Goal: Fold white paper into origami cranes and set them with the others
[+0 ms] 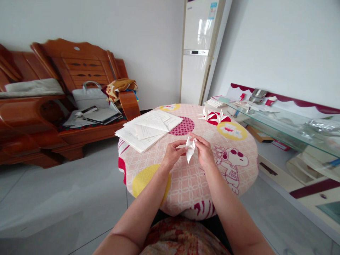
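Both hands hold a small folded white paper figure (190, 150) just above a round table covered with a pink patterned cloth (191, 180). My left hand (173, 154) pinches its left side with closed fingers. My right hand (204, 150) pinches its right side, fingers pressed together. An open stack of white paper sheets (148, 129) lies on the table beyond my left hand. Two finished white folded paper figures (212, 115) sit at the table's far edge.
A wooden sofa (53, 106) with a grey bag (89, 94) and papers stands at the left. A tall white air conditioner (199, 49) stands in the corner. A glass shelf (287, 124) with cups and clutter runs along the right wall. Grey tile floor surrounds the table.
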A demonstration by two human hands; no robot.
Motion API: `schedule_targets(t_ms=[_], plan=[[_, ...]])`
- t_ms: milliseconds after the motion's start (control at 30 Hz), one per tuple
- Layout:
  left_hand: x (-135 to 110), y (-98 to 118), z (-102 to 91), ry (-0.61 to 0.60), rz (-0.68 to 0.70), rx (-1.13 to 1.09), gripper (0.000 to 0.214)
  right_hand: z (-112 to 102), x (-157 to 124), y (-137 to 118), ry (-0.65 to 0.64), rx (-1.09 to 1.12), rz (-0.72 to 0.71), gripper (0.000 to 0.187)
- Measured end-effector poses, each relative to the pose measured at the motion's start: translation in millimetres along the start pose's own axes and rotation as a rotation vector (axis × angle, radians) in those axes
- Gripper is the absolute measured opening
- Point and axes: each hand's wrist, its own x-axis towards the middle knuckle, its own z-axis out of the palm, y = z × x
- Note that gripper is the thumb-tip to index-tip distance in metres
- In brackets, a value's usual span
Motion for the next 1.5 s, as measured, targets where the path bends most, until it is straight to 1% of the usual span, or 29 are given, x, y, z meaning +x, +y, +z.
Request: schedule_targets(t_ms=[133,233,333,433,567,667,767,833,867,933,1067,1233,1333,1500], plan=[[0.5,-2.9,1.6,0.050,-0.022,-0.007,0.039,-0.3,0.5,2.3,0.016,-0.024,0.021,0.038],[0.9,-3.5,1.7,0.085,-0.041,0.003,0.038,-1.2,1.3,4.6,0.034,-0.080,0.011,0.036],[1.0,-2.7,1.6,0.059,-0.050,-0.041,0.041,-1.6,1.4,5.7,0.050,-0.100,-0.007,0.036],[1.8,-3.6,1.4,0.039,-0.059,-0.088,0.043,-0.9,0.7,6.3,0.063,-0.066,-0.005,0.035],[4.2,-7.7,0.5,0.062,-0.073,-0.123,0.041,-0.6,0.8,8.6,0.054,-0.049,-0.011,0.033],[6.7,-10.2,-0.9,0.125,-0.063,-0.124,0.039,-3.3,2.7,10.1,0.076,-0.080,-0.071,0.032],[9.2,-11.4,-2.8,0.243,-0.019,-0.105,0.037,-7.2,4.2,9.9,0.203,-0.167,-0.130,0.035],[10.6,-11.7,-4.1,0.321,0.001,-0.075,0.038,-8.7,4.3,9.8,0.267,-0.241,-0.141,0.031],[11.1,-11.7,-4.6,0.348,0.008,-0.058,0.038,-8.9,4.0,10.2,0.277,-0.276,-0.138,0.027],[11.6,-11.7,-5.3,0.373,0.023,-0.028,0.040,-8.2,3.2,12.0,0.254,-0.336,-0.105,0.022],[11.5,-11.9,-5.6,0.360,0.050,-0.007,0.043,-7.7,2.5,18.0,0.187,-0.418,-0.028,0.019],[10.4,-11.0,-5.2,0.321,0.039,-0.057,0.056,-11.7,3.5,20.0,0.186,-0.545,-0.097,0.020],[9.2,-9.0,-4.6,0.279,0.024,-0.092,0.062,-10.0,2.1,15.5,0.136,-0.610,-0.122,0.020],[7.7,-6.4,-3.5,0.236,0.024,-0.099,0.064,-5.0,-0.4,9.4,0.078,-0.682,-0.162,0.018]])
